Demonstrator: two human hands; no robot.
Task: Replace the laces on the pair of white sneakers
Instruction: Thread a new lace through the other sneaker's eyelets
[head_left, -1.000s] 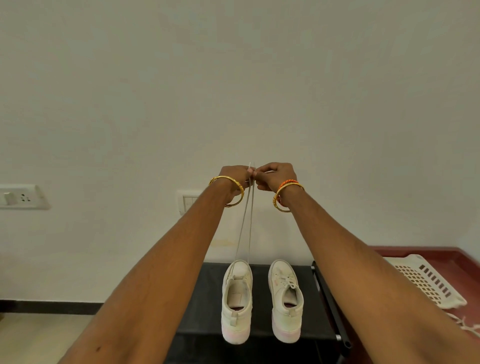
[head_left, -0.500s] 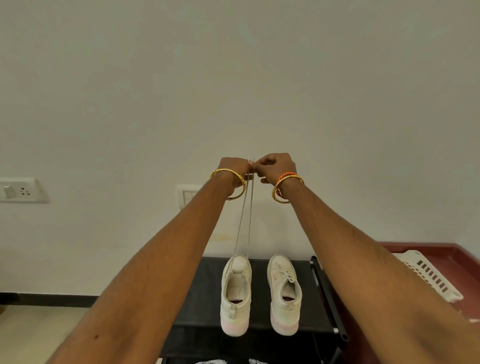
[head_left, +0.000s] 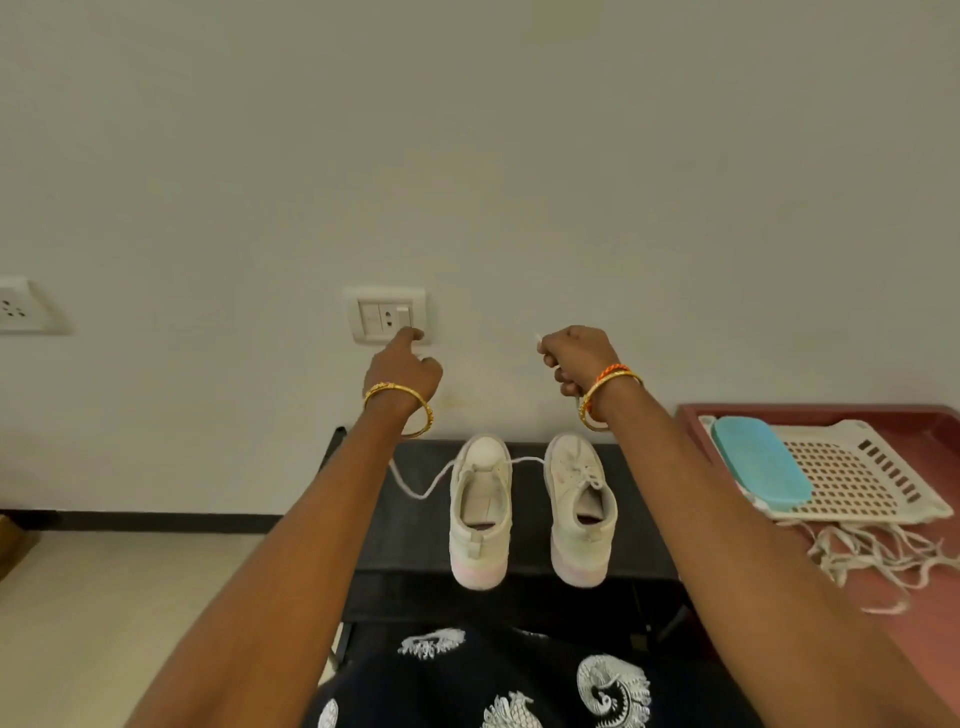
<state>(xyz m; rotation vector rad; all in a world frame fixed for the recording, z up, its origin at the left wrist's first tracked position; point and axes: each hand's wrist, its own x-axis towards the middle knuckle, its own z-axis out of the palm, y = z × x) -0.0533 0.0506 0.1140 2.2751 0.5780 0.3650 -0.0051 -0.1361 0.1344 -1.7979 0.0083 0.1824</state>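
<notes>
1. Head view, centre of the frame: the left hand (head_left: 402, 366) and right hand (head_left: 576, 358) are raised and spread apart, each pinching one end of the white lace (head_left: 421, 491). The lace sags in a loop at centre left and passes through the front of the left sneaker (head_left: 480, 512); the part running to the right hand is mostly hidden behind that wrist.
2. The right sneaker (head_left: 582, 512), just beside the left one, is laced and tied. Both stand on the black bench (head_left: 410, 525), toes toward the wall.
3. Risks, as I judge them: an uneven pull could drag one end out of the eyelet, or tip the light shoe off the bench's near edge, where its heel already overhangs.
4. The left hand's knuckles sit just below the wall switch (head_left: 387, 314), so a jerk upward could knock it.
5. Room: open wall above and floor at lower left. At right, the white basket (head_left: 852, 478) and loose laces (head_left: 872, 561) crowd the red surface.
</notes>
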